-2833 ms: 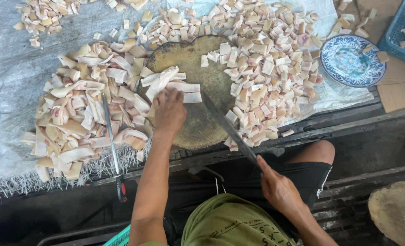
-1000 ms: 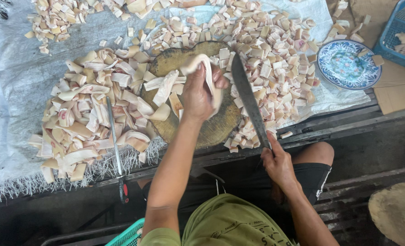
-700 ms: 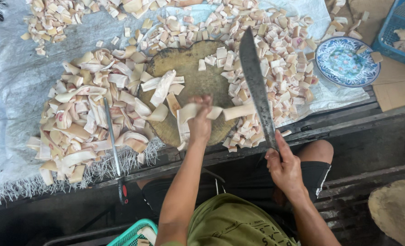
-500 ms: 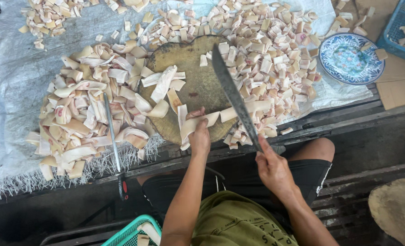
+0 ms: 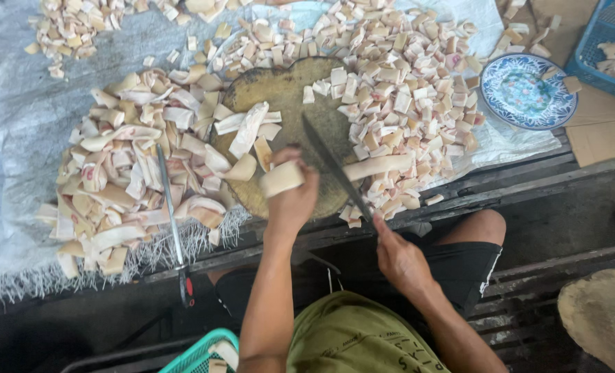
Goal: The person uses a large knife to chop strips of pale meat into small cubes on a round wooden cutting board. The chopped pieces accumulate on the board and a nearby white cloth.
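Cutting now: knife [image 5: 332, 166] down across strip [image 5: 373, 167], was raised b4.

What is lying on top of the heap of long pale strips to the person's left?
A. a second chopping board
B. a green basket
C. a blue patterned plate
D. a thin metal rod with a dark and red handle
D: a thin metal rod lies lengthwise across the heap of strips, its dark and red handle end pointing toward the person; the plate sits far off at the right.
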